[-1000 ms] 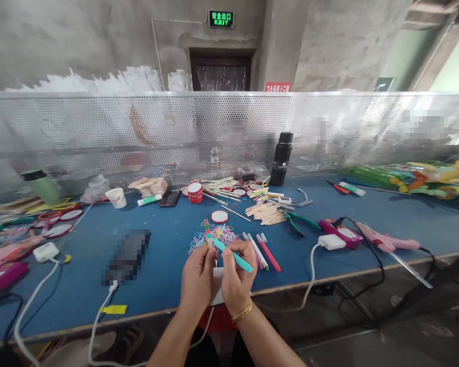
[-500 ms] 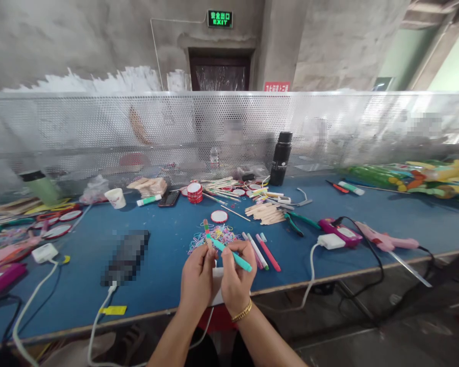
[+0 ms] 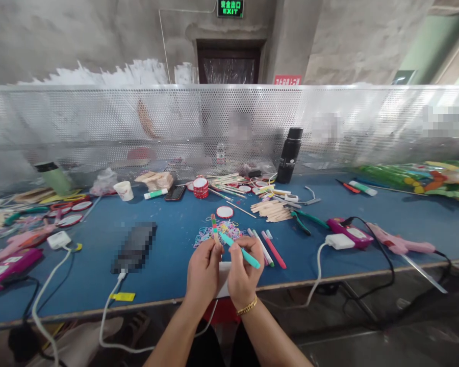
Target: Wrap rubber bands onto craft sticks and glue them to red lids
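Observation:
Near the table's front edge, my left hand (image 3: 203, 270) pinches the lower end of a wooden craft stick (image 3: 214, 223) held upright, its top coloured in red and green bands. My right hand (image 3: 245, 270) is closed around a turquoise marker (image 3: 247, 255); its tip points at the stick and appears to touch it. Behind both hands lies a heap of small coloured rubber bands (image 3: 202, 235). Just right of my right hand rest several markers, among them a pink marker (image 3: 275, 251). A white sheet (image 3: 224, 283) shows partly below my hands.
A pile of plain craft sticks (image 3: 271, 210), pliers (image 3: 302, 222) and a pink glue gun (image 3: 396, 239) lie to the right. A black bottle (image 3: 289, 155) stands behind, before a perforated metal screen (image 3: 168, 122). At left are a cabled phone (image 3: 135, 247) and a paper cup (image 3: 123, 191).
The view has shifted slightly, so the scene sits further right and a little higher. Both hands keep their grip on the stick and marker, with little change between them.

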Motion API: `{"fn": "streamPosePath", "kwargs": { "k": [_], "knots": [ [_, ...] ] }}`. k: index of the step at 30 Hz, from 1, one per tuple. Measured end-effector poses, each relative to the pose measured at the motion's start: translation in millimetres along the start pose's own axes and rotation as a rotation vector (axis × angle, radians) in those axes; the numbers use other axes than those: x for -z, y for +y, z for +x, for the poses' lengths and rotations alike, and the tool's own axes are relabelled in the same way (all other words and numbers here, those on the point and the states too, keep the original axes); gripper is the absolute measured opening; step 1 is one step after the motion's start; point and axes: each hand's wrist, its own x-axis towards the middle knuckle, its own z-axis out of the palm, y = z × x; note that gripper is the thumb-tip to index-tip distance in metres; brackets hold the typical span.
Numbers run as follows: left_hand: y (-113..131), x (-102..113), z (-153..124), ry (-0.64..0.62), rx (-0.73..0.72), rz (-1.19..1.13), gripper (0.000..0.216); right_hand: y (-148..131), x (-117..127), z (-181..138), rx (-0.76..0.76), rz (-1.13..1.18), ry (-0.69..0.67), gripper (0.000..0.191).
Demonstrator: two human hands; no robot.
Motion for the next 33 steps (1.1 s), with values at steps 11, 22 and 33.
{"fn": "streamPosePath", "kwargs": {
  "k": [11,22,33],
  "knots": [
    [0.6,-0.6,-1.5,-0.001,-0.003,0.020,0.037,0.1,-1.0,-0.7,-0.018,-0.016,-0.017,0.015],
    [0.0,-1.1,0.1,-0.002,0.018,0.005,0.037,1.5,1.7,0.4,0.018,-0.033,-0.032,0.014],
    [-1.1,-1.6,0.0,-0.005,0.020,0.000,0.036,0.2,0.7,1.3,0.014,-0.036,-0.014,0.014]
  ]
}}
